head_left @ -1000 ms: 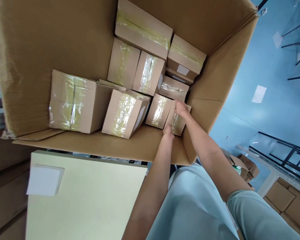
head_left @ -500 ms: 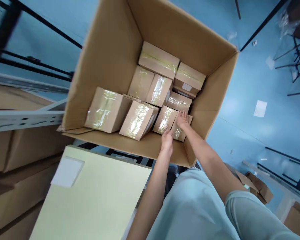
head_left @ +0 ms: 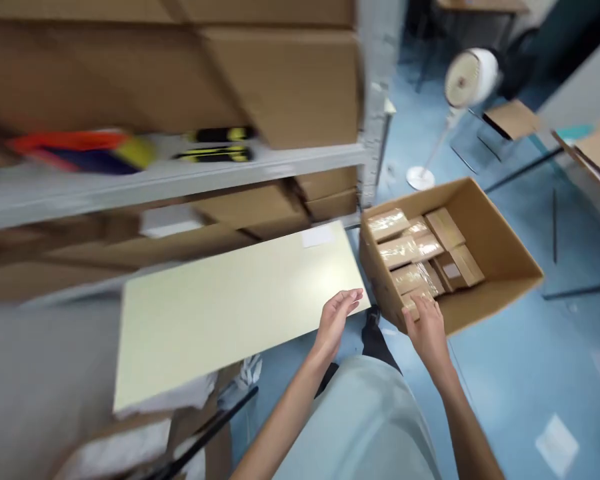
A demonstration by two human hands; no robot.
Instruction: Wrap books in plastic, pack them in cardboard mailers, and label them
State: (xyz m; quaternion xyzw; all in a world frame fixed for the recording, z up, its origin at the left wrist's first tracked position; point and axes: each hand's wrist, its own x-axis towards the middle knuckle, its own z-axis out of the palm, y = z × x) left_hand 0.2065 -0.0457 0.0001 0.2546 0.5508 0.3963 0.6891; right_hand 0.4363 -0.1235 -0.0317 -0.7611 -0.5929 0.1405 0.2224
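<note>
My left hand [head_left: 336, 319] is raised at the right end of a pale cream board [head_left: 230, 300], fingers loosely bent with nothing in them. Beyond it to the right stands a large open cardboard carton [head_left: 510, 287]. Several small cardboard boxes [head_left: 399, 252], sealed with shiny tape, are packed inside it. My right hand [head_left: 427, 327] hangs at the carton's near edge, fingers apart, close to the nearest small box [head_left: 414, 301]. Whether its fingertips touch that box I cannot tell. A white paper [head_left: 317, 236] lies on the board's far corner.
Metal shelving [head_left: 300, 160] on the left holds large cartons [head_left: 285, 87] and black-yellow tools [head_left: 220, 153]. A white standing fan [head_left: 465, 80] is behind the carton. Crumpled wrapping [head_left: 250, 372] lies below the board; a paper sheet [head_left: 557, 445] lies on the blue floor.
My view has swung left toward the shelving, so the carton now appears at the right. My left hand has come out of the carton, and my right hand has drawn back to its near edge.
</note>
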